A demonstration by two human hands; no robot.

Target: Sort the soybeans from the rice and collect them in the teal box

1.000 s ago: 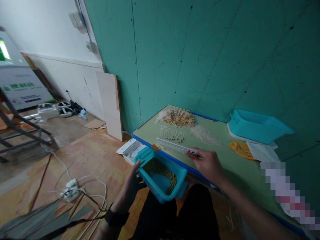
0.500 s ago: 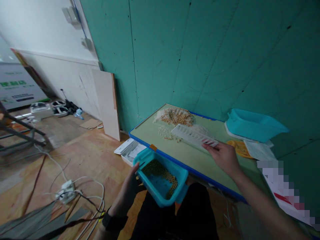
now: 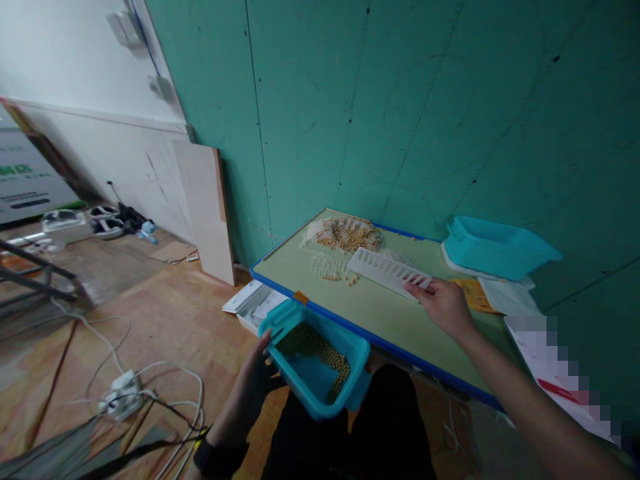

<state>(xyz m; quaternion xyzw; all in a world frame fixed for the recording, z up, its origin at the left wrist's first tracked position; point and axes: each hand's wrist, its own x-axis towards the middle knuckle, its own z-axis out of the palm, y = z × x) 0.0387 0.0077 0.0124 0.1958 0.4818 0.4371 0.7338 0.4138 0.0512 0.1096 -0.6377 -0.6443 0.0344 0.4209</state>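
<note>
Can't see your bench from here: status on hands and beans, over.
Left hand holds teal bin of soybeans below table edge. Right hand grips white slotted board beside bean pile. Nothing blocking board.

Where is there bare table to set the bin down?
Bare: the near strip of table between its blue edge and the scraper, left of the right hand. Crowded: grain pile at the far corner; spare bin, cloth and papers at right.

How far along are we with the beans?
Done: some yellow beans lie in the blue plastic bin. In hand: left hand holds the bin; right hand grips the white slotted plastic scraper. Left: the heap of beans and white grains.
</note>
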